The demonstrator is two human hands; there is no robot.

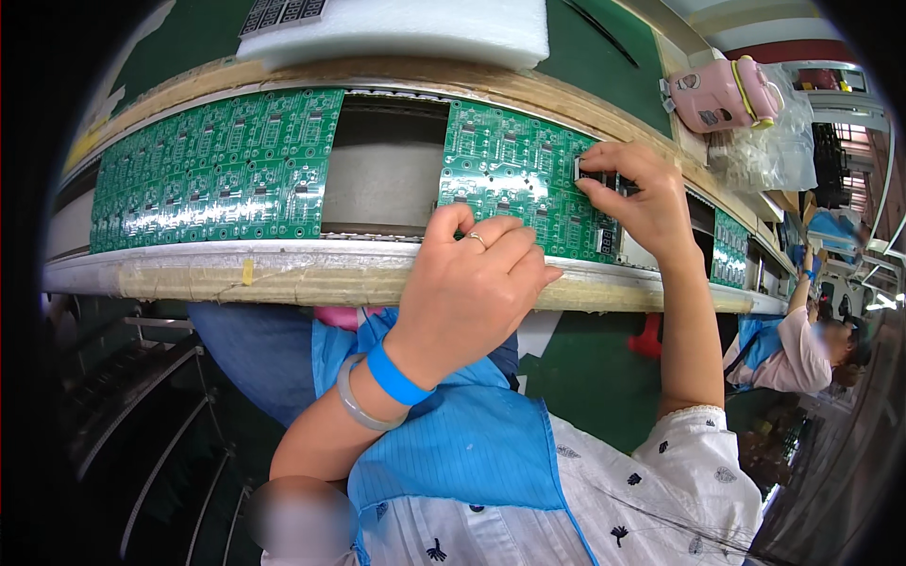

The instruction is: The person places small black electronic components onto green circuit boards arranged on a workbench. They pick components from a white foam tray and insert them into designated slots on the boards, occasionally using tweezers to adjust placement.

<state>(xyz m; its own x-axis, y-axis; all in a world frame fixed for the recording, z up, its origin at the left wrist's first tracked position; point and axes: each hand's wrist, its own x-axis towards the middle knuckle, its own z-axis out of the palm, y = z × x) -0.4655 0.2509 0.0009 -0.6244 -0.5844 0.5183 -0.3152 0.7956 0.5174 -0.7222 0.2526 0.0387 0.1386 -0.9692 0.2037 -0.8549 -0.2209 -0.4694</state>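
Note:
A green circuit board panel [514,141] lies in the conveyor rails in front of me. My right hand [646,193] is over its right end, thumb and forefinger closed on a small digit display [578,170], partly hidden by the fingers. Another digit display [605,241] sits at the panel's near right corner, below that hand. My left hand [481,288] is at the panel's near left edge, over the near rail [311,264]. Its fingers are curled in, and the fingertips are hidden, so I cannot tell what they grip.
To the left lies another green board panel [217,170], across a gap in the rails. Beyond the far rail are white foam [406,33] with digit displays [283,14] and a pink bottle [722,94] beside clear plastic. Further right, another person [788,344] works along the line.

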